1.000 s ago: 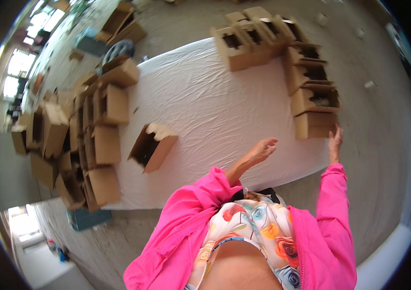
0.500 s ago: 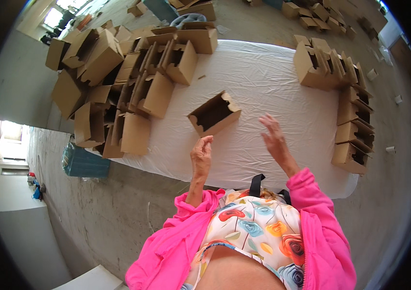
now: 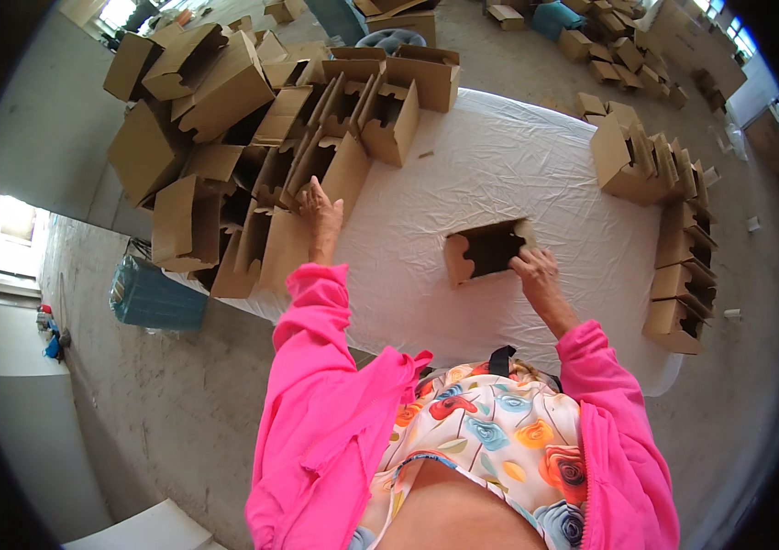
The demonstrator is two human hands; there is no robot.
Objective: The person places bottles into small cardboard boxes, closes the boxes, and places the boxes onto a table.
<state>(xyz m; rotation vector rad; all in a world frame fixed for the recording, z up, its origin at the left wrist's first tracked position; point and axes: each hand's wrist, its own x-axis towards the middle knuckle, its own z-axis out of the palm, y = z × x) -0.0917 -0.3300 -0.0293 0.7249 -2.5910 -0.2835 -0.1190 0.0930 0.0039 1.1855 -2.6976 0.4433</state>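
Basically, pin the open box [image 3: 488, 250] mid-counter [image 3: 536, 174] with the right hand [image 3: 536, 273], fingers closed on its near edge, while the spread left hand [image 3: 320, 209] on the flat-box stack [image 3: 270, 165] slides one blank off squarely.

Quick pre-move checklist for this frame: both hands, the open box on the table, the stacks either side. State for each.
1. Right hand on the open cardboard box: ok, fingers rest at its right edge.
2. Firm grip on that box: cannot tell, fingertips are hidden by the flap.
3. Left hand at the pile of folded boxes: ok, it touches one box at the pile's near edge.
4. Left hand closed on a box: cannot tell.
5. Open box sits flat on the white table cover, apart from both stacks: ok.
6. Stack of finished boxes on the right out of the right arm's way: ok.
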